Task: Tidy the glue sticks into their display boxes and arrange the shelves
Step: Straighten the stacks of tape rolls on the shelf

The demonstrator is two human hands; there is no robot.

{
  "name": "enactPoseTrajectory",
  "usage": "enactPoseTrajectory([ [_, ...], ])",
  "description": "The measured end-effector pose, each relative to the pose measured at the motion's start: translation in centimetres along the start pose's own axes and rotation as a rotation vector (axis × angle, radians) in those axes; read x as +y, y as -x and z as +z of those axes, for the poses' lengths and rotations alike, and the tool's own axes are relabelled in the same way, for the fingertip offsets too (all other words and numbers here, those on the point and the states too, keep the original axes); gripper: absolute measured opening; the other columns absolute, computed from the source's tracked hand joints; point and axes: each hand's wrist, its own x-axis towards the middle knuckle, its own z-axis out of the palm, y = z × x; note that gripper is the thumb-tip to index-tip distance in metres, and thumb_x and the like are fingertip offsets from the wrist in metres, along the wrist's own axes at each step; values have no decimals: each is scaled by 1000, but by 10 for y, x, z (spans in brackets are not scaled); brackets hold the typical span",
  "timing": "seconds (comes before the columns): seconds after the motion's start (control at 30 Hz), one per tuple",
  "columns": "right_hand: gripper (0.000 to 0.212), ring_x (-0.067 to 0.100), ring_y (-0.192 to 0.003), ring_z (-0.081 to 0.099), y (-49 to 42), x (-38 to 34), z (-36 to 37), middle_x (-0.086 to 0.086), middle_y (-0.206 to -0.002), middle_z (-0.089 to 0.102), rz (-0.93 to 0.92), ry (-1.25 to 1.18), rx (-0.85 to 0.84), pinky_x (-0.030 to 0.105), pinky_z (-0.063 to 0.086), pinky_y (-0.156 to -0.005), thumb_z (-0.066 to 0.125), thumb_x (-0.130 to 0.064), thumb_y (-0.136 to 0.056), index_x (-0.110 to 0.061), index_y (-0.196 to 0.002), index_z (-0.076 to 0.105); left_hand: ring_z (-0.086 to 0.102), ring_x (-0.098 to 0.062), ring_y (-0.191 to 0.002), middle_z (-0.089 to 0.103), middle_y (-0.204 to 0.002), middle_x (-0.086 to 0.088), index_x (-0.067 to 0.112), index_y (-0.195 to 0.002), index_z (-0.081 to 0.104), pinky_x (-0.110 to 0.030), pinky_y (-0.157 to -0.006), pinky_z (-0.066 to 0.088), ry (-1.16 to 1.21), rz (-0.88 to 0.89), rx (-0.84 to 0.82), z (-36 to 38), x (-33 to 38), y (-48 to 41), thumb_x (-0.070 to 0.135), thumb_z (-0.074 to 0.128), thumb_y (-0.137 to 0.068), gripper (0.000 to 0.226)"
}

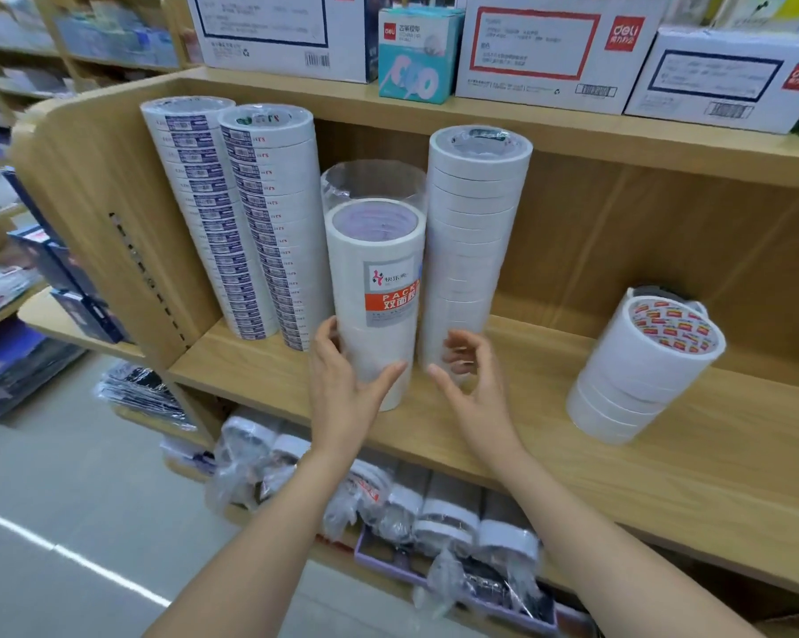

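No glue sticks show in this view. Stacks of white tape rolls stand on the wooden shelf (503, 435). My left hand (347, 384) grips the base of a plastic-wrapped tape stack with an orange label (374, 287), fingers on its left side and thumb across its front. My right hand (471, 379) hovers just right of it, fingers loosely curled and holding nothing, in front of the foot of a taller plain white stack (471, 232).
Two tall barcode-labelled tape stacks (245, 214) lean against the shelf's left side panel. A short leaning stack of tape rolls (641, 361) stands at the right. Cardboard cartons (549, 48) sit on the shelf top. Bagged tape rolls (434, 513) fill the lower shelf.
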Motion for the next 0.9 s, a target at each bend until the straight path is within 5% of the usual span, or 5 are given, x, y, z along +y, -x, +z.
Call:
enactPoseTrajectory([
  [0.13,71,6,-121,55,6,-15,12,-8,-139,52,102,-165,-168,27,47,-99,73,-39,-82,-23,-144,41,54,-14,-118,49,-130,3,16,-138,31,-41,-94,51,20,18,-56,-12,2,19,63,79,-64,100],
  [0.3,78,-2,-117,56,14,-31,17,-17,-131,56,171,-238,-174,19,48,-94,82,-29,-75,-29,-140,41,54,0,-118,48,-135,12,25,-142,28,-37,-95,53,126,62,-270,-29,-2,30,47,84,-70,93],
  [0.57,85,-5,-116,54,48,-44,6,-17,-129,58,211,-118,131,38,50,-101,90,-27,-67,-24,-138,44,35,-3,-139,33,-156,10,27,-157,9,-29,-112,36,96,183,-649,-40,-1,31,27,73,-86,95],
  [0.77,88,-19,-113,47,62,-46,-18,-28,-126,50,243,-24,393,27,46,-102,88,-28,-70,-22,-143,39,34,-15,-140,34,-154,-1,23,-156,16,-25,-109,28,-42,201,-615,-24,-5,28,35,66,-91,83],
  [0.9,88,-1,-124,50,55,-38,-38,-13,-136,53,254,35,501,38,44,-107,86,-29,-72,-21,-144,38,27,-21,-145,31,-157,-5,18,-156,17,-32,-115,24,-75,145,-575,-4,-3,15,40,66,-90,84],
])
